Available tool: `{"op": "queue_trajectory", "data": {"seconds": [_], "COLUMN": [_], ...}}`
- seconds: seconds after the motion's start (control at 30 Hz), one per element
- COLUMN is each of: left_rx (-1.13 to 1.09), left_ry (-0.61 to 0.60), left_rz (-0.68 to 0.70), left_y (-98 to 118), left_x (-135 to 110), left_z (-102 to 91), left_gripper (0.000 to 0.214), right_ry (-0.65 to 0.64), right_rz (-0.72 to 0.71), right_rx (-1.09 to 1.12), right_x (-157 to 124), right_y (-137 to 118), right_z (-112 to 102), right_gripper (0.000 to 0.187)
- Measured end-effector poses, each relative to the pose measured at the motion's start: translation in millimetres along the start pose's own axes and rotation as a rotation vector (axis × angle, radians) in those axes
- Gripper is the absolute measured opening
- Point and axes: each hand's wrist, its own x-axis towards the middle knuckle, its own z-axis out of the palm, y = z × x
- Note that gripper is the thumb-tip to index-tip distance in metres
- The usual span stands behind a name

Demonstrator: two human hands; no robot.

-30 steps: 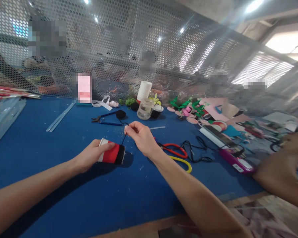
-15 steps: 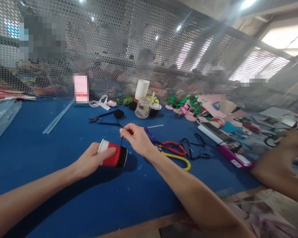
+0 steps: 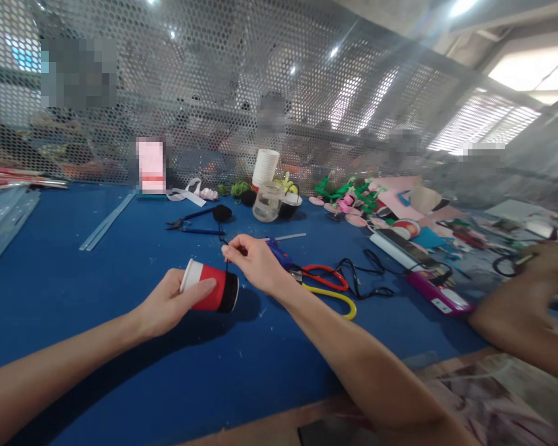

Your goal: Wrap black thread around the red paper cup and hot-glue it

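A red paper cup (image 3: 209, 292) with a white rim and a black band lies on its side on the blue table (image 3: 121, 365). My left hand (image 3: 170, 305) is wrapped round it, thumb on top. My right hand (image 3: 253, 263) sits just right of the cup's black end, its thumb and forefinger pinched on a thin black thread (image 3: 226, 265) that runs down to the cup. The thread leads back toward a black pom-pom (image 3: 222, 213) lying further off.
Blue-handled pliers (image 3: 188, 224), red and yellow scissors (image 3: 328, 288), a black cord (image 3: 367, 272), a clear jar (image 3: 267, 202), a stack of white cups (image 3: 265, 167) and craft scraps (image 3: 353, 195) lie beyond. Another person's hand (image 3: 525, 297) works at the right. A perforated metal screen (image 3: 260, 93) backs the table.
My right hand has shifted slightly left and closer to the cup with the thread. My left hand has turned the cup a little; its rim tilts up more.
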Motion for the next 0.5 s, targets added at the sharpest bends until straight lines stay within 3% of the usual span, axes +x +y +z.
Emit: {"op": "queue_trajectory", "data": {"seconds": [0.5], "left_rx": [0.110], "left_ry": [0.004], "left_rz": [0.171], "left_y": [-2.9], "left_x": [-1.8], "left_z": [-2.6], "left_gripper": [0.033], "right_ry": [-0.121], "right_rz": [0.008], "right_rx": [-0.063], "right_x": [-3.6], "right_y": [-3.6], "right_z": [-0.7], "right_gripper": [0.019]}}
